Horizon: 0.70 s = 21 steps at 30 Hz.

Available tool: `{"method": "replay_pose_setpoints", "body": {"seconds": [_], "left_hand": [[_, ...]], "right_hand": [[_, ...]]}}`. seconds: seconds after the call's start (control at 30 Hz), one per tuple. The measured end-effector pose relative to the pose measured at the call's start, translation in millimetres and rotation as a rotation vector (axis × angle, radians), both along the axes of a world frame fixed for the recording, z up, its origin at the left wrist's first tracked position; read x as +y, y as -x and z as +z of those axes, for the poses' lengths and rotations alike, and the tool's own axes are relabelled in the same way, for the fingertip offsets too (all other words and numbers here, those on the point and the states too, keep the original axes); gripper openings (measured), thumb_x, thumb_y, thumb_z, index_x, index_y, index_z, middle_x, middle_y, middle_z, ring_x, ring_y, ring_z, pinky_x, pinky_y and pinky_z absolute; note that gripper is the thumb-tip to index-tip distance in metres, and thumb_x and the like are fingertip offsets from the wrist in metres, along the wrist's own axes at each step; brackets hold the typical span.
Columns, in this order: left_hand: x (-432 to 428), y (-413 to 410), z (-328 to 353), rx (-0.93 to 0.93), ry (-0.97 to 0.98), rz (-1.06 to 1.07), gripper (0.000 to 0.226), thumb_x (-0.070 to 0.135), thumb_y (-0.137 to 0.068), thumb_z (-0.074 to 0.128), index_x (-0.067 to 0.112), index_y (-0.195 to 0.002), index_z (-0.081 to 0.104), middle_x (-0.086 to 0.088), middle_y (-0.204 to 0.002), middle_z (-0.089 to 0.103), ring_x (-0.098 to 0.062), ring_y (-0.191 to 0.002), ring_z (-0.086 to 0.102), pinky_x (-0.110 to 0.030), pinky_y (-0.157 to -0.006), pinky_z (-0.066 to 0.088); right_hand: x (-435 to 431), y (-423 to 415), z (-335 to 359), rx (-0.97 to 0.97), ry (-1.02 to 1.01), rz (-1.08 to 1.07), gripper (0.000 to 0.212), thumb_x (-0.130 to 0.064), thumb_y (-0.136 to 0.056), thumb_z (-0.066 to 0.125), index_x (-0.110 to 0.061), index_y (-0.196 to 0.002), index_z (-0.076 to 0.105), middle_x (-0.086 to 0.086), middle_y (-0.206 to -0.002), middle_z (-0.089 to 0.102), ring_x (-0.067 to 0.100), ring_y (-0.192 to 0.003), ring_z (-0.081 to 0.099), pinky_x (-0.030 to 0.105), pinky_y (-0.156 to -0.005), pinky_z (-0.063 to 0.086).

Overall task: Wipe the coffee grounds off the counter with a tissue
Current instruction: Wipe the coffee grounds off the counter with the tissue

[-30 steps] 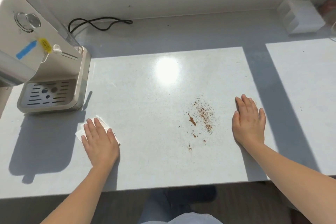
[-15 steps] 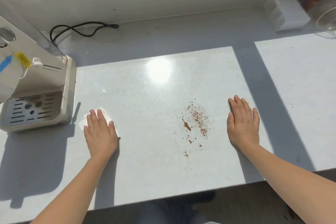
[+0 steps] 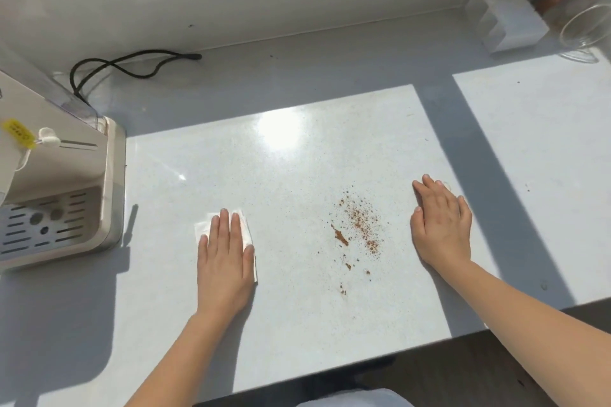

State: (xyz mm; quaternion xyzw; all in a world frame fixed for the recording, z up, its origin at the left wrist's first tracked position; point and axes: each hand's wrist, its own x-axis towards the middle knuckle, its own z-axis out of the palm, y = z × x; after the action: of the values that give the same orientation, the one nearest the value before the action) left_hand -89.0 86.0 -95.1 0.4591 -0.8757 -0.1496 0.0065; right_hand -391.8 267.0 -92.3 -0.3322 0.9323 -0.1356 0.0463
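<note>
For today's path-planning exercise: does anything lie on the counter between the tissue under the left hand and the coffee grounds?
Nothing visible does. Only bare counter separates the tissue under the left hand from the coffee grounds.

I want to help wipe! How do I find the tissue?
Start at the coffee machine on the left of the counter. Just right of it, the left hand lies flat on the tissue. It is the only white paper square, lying left of the brown coffee grounds.
</note>
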Motion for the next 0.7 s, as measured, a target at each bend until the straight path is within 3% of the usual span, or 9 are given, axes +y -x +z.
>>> {"method": "replay_pose_setpoints", "body": {"seconds": [0.1, 0.2, 0.3, 0.37, 0.47, 0.63, 0.7], "left_hand": [[-53.9, 14.7, 3.4, -0.047, -0.018, 0.188, 0.058, 0.027, -0.100, 0.028, 0.009, -0.151, 0.007, -0.010, -0.161, 0.003, -0.024, -0.148, -0.001, -0.045, -0.119, 0.004], [-55.6, 56.9, 7.6, -0.023, -0.029, 0.239, 0.059, 0.028, -0.100, 0.026, 0.009, -0.151, 0.004, -0.010, -0.161, -0.002, -0.024, -0.148, -0.004, -0.044, -0.120, 0.000], [-2.2, 95.3, 3.7, 0.029, -0.029, -0.182, 0.059, 0.033, -0.100, 0.018, 0.016, -0.152, -0.003, -0.001, -0.159, -0.012, -0.016, -0.147, -0.013, -0.037, -0.119, -0.008], [29.8, 93.4, 3.5, 0.009, -0.035, -0.472, 0.058, 0.037, -0.100, 0.016, 0.019, -0.152, -0.002, 0.002, -0.160, -0.008, -0.013, -0.147, -0.011, -0.037, -0.119, -0.004], [-13.7, 82.5, 2.9, -0.016, 0.028, -0.692, 0.058, 0.038, -0.099, 0.017, 0.021, -0.152, 0.001, 0.003, -0.161, 0.000, -0.013, -0.148, -0.002, -0.037, -0.118, 0.002], [-118.5, 93.0, 3.6, -0.061, 0.006, -0.300, 0.062, 0.041, -0.094, 0.011, 0.019, -0.152, 0.001, 0.003, -0.160, -0.003, -0.009, -0.146, -0.010, -0.034, -0.119, -0.004], [-130.6, 108.9, 1.4, -0.056, 0.019, -0.248, 0.061, 0.037, -0.095, 0.015, 0.017, -0.152, 0.006, 0.000, -0.161, 0.000, -0.012, -0.147, -0.007, -0.037, -0.119, -0.001]], "right_hand": [[-23.1, -4.5, 2.6, 0.009, 0.027, -0.115, 0.041, -0.018, -0.088, 0.036, -0.021, -0.128, 0.047, 0.000, -0.144, 0.043, 0.022, -0.134, 0.036, 0.049, -0.114, 0.017], [-26.7, -5.6, -2.4, 0.024, -0.038, -0.076, 0.045, -0.016, -0.095, 0.037, -0.021, -0.139, 0.036, -0.002, -0.155, 0.029, 0.018, -0.144, 0.022, 0.049, -0.116, 0.008], [-24.8, -3.8, -3.9, -0.001, -0.062, -0.082, 0.047, -0.019, -0.098, 0.032, -0.024, -0.144, 0.030, -0.008, -0.160, 0.017, 0.011, -0.148, 0.011, 0.048, -0.117, 0.003], [-25.4, -5.0, -3.0, -0.012, -0.105, -0.069, 0.049, -0.022, -0.098, 0.027, -0.025, -0.147, 0.025, -0.009, -0.161, 0.011, 0.009, -0.148, 0.006, 0.048, -0.117, 0.002], [-19.4, 5.1, -2.6, -0.040, -0.190, 0.050, 0.054, -0.032, -0.100, 0.018, -0.024, -0.153, 0.012, -0.009, -0.162, -0.003, 0.009, -0.148, -0.006, 0.047, -0.117, -0.004], [-6.6, 13.7, -3.9, -0.014, -0.167, 0.107, 0.058, -0.041, -0.097, 0.017, -0.025, -0.152, 0.015, -0.010, -0.162, 0.002, 0.006, -0.147, -0.007, 0.043, -0.120, -0.004], [-9.0, 13.9, -4.5, -0.024, -0.144, 0.107, 0.056, -0.041, -0.096, 0.019, -0.027, -0.151, 0.017, -0.011, -0.161, 0.005, 0.006, -0.148, -0.004, 0.043, -0.120, -0.003]]}}
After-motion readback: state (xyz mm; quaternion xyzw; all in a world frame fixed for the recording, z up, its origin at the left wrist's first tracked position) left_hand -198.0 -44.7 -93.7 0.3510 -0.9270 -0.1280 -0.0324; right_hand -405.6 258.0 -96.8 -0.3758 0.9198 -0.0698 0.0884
